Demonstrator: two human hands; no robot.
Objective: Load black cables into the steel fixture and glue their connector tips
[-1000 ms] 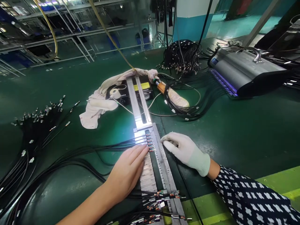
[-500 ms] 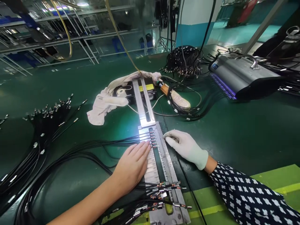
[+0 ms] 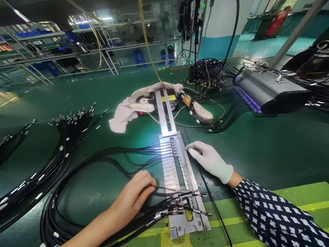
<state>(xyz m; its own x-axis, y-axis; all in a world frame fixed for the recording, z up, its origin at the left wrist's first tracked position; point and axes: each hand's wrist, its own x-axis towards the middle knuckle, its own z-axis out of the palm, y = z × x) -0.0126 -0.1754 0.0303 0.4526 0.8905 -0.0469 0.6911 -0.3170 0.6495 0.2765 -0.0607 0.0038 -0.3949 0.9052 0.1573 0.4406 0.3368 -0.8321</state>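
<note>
A slotted metal fixture [image 3: 171, 175] lies lengthwise on the green table, with several black cables [image 3: 144, 150] side by side in its upper slots, their stripped ends [image 3: 174, 149] showing coloured wires. My bare left hand [image 3: 141, 192] is closed on a black cable left of the fixture, over a loose bundle of cables [image 3: 164, 209] whose ends lie across the fixture's lower part. Gloved in white, my right hand [image 3: 203, 156] rests at the fixture's right edge, thumb and fingers pinched together; anything between the fingertips is too small to make out.
Behind the fixture are a white cloth [image 3: 123, 115] and a wrapped handle [image 3: 202, 109]. Cable bunches [image 3: 74, 127] lie at the left, another pile [image 3: 207, 72] at the back. A grey machine with purple light [image 3: 272, 91] stands at the right. Hoses hang overhead.
My left hand has moved down from the cables in the upper slots to the lower bundle and closed on a cable. My right hand stays beside the fixture. The view has shifted slightly.
</note>
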